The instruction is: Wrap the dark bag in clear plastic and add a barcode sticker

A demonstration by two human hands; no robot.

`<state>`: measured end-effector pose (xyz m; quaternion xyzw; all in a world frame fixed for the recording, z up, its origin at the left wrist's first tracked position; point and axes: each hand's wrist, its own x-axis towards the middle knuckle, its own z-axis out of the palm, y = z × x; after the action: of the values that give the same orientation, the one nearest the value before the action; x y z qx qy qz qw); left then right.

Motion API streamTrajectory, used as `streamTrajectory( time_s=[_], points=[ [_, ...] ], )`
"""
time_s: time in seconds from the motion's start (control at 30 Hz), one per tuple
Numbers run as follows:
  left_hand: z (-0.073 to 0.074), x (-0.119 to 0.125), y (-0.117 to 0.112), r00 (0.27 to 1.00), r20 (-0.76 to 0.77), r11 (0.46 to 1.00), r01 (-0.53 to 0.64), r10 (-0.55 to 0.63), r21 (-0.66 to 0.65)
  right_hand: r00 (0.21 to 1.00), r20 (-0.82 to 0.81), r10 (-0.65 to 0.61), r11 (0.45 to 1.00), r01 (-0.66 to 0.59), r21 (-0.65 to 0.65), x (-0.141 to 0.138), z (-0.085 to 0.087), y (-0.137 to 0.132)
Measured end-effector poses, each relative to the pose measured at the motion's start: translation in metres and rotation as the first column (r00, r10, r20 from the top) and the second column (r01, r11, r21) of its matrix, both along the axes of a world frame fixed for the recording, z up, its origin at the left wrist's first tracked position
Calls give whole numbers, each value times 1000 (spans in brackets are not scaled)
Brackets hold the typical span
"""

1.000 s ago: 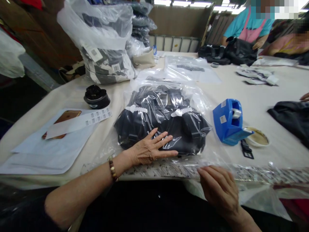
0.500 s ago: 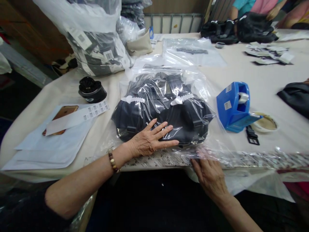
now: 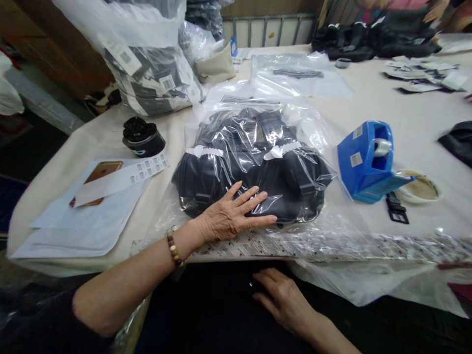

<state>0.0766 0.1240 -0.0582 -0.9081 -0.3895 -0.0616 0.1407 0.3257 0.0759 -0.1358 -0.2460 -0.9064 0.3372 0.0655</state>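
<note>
A dark folded garment sealed in a clear plastic bag [image 3: 250, 167] lies in front of me on the white table [image 3: 368, 113]. My left hand [image 3: 232, 216] rests flat on the bag's near edge, fingers spread, holding nothing. The bag's printed flap [image 3: 295, 246] hangs along the table's front edge. My right hand [image 3: 283, 300] is below the table edge over my dark lap, fingers loosely extended, apart from the bag and empty.
A blue tape dispenser [image 3: 367, 162] stands right of the bag, with a tape roll [image 3: 418, 187] and a black buckle [image 3: 396, 207] beside it. At left lie white paper sheets [image 3: 81, 221], a phone [image 3: 96, 178] and a black round object [image 3: 143, 136]. Bagged garments [image 3: 147, 64] are stacked behind.
My right hand let go of the bag's flap at the table edge and dropped down and left to my lap. My left hand stayed on the bag. The view tilted down.
</note>
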Motion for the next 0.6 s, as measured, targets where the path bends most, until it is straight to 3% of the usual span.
streamTrajectory(
  time_s=[0.13, 0.4, 0.5, 0.6],
  points=[
    [0, 1, 0, 1000, -5, 1000, -6, 6, 3, 981, 192, 36, 979, 5, -206, -17, -15, 0],
    [0, 1, -1, 1000, -1, 1000, -8, 8, 8, 993, 96, 74, 964, -47, -260, -15, -24, -3],
    [0, 1, -1, 1000, -2, 1000, -6, 6, -4, 999, 42, 1, 963, 11, -269, -15, -29, -3],
    [0, 1, -1, 1000, -4, 1000, -9, 9, -9, 985, 7, -175, 942, 170, -291, -11, -33, -1]
  ],
)
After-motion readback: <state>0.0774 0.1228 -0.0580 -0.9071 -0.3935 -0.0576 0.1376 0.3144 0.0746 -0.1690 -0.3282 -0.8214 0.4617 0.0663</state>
